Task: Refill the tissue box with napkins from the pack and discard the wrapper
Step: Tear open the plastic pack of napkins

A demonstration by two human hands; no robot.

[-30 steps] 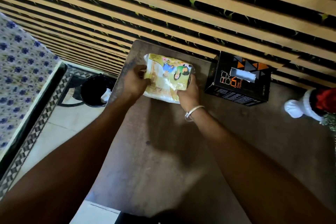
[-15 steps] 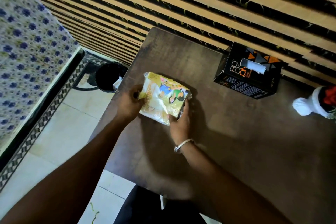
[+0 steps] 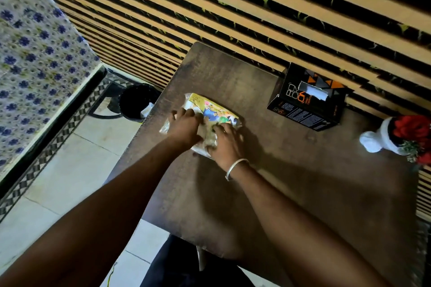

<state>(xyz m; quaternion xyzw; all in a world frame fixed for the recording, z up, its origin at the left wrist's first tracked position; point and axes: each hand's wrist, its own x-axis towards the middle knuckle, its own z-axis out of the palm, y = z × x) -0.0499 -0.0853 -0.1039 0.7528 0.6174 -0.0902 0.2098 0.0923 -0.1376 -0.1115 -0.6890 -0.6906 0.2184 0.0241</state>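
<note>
A yellow napkin pack (image 3: 213,113) with a cartoon print lies on the brown table (image 3: 291,170), near its left edge. My left hand (image 3: 185,126) grips the pack's left part, fingers curled over the plastic wrapper. My right hand (image 3: 225,141), a silver bangle on its wrist, pinches the wrapper on the pack's near right side. The black tissue box (image 3: 307,98) with orange triangles stands at the back of the table, to the right of the pack, and a white tissue shows in its top slot.
A black waste bin (image 3: 137,102) stands on the tiled floor left of the table. A white and red ornament (image 3: 396,140) sits at the table's right edge. A slatted wall runs behind the table. A blue-flowered cloth (image 3: 35,65) hangs at the left.
The pack came from the table's far corner toward me. Both hands shifted from its sides onto its top and near edge, fingers now digging into the wrapper.
</note>
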